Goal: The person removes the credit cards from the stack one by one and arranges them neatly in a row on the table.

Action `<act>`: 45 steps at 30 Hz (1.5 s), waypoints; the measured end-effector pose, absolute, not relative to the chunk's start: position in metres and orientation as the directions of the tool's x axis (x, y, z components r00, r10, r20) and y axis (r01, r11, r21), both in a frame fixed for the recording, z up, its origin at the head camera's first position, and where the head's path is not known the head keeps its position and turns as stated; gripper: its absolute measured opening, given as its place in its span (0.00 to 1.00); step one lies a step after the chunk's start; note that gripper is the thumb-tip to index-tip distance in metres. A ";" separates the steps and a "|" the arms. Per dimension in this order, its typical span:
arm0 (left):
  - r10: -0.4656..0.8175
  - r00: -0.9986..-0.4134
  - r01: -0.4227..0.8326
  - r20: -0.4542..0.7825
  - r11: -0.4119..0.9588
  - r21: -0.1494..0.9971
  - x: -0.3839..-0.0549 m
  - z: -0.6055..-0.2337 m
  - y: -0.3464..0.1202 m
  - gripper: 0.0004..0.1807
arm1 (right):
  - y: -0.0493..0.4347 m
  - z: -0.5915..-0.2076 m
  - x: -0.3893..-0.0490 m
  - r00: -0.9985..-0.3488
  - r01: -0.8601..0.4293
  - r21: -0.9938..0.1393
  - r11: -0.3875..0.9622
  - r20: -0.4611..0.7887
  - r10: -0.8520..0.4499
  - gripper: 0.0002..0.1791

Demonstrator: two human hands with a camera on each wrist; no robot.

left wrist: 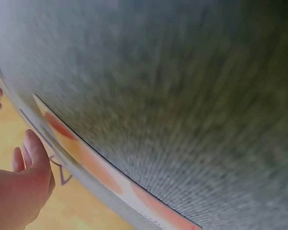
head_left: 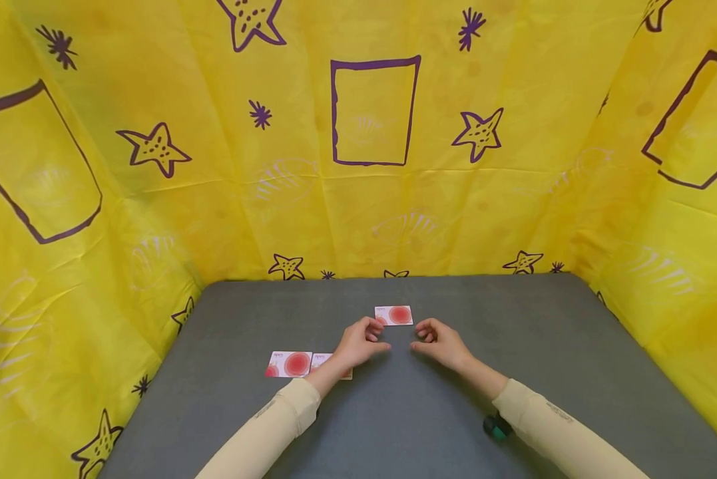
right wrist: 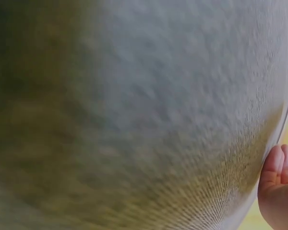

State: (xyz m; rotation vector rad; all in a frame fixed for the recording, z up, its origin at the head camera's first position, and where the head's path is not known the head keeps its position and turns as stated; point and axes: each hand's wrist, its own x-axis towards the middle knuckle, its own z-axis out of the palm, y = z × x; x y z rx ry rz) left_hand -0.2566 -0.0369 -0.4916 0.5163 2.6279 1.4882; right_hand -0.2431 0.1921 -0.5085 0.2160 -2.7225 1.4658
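Note:
A white card with red circles (head_left: 399, 315) lies flat toward the far side of the grey table. My left hand (head_left: 361, 340) is at its near left corner, fingers loosely bent and overlapping that corner in the head view. To the card's right, my right hand (head_left: 446, 344) hovers with fingers and thumb apart, holding nothing. Two similar cards lie side by side at the left: one in full view (head_left: 290, 364), the other (head_left: 319, 360) partly hidden behind my left forearm. In the left wrist view, printed card faces (left wrist: 96, 167) stretch beside the left hand (left wrist: 31, 184).
The grey table (head_left: 430, 426) ends at a yellow cloth backdrop (head_left: 364, 219) with purple drawings on three sides. A small black and green device (head_left: 498, 428) shows at my right sleeve (head_left: 562, 426).

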 end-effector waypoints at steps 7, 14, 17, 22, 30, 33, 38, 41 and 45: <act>0.301 -0.952 0.213 0.061 0.506 0.836 -0.273 -0.493 -0.036 0.23 | 0.193 -0.508 -0.257 -0.993 -0.114 -0.804 0.584 0.081 -0.082 0.21; 0.273 -0.961 0.189 0.051 0.509 0.840 -0.288 -0.496 -0.035 0.24 | 0.193 -0.508 -0.272 -0.994 -0.112 -0.779 0.616 0.085 -0.073 0.23; 0.262 -0.964 0.188 0.053 0.525 0.830 -0.293 -0.497 -0.034 0.24 | 0.193 -0.508 -0.279 -0.990 -0.138 -0.767 0.627 0.114 -0.080 0.24; 0.236 -0.970 0.182 0.055 0.560 0.808 -0.303 -0.497 -0.031 0.24 | 0.191 -0.510 -0.289 -0.986 -0.166 -0.722 0.672 0.139 -0.094 0.25; 0.217 -0.976 0.159 0.032 0.602 0.782 -0.313 -0.497 -0.029 0.25 | 0.187 -0.510 -0.298 -0.984 -0.180 -0.700 0.691 0.138 -0.117 0.27; 0.220 -0.975 0.166 0.036 0.612 0.773 -0.315 -0.498 -0.029 0.25 | 0.186 -0.510 -0.300 -0.983 -0.181 -0.695 0.696 0.137 -0.119 0.27; 0.240 -0.970 0.189 0.040 0.639 0.746 -0.318 -0.498 -0.030 0.26 | 0.185 -0.510 -0.302 -0.986 -0.169 -0.694 0.700 0.117 -0.122 0.28; 0.261 -0.965 0.201 0.032 0.657 0.727 -0.319 -0.497 -0.030 0.26 | 0.186 -0.511 -0.304 -0.984 -0.178 -0.681 0.711 0.114 -0.137 0.29; 0.276 -0.961 0.192 0.000 0.668 0.719 -0.320 -0.495 -0.030 0.27 | 0.187 -0.512 -0.305 -0.980 -0.199 -0.661 0.723 0.115 -0.164 0.30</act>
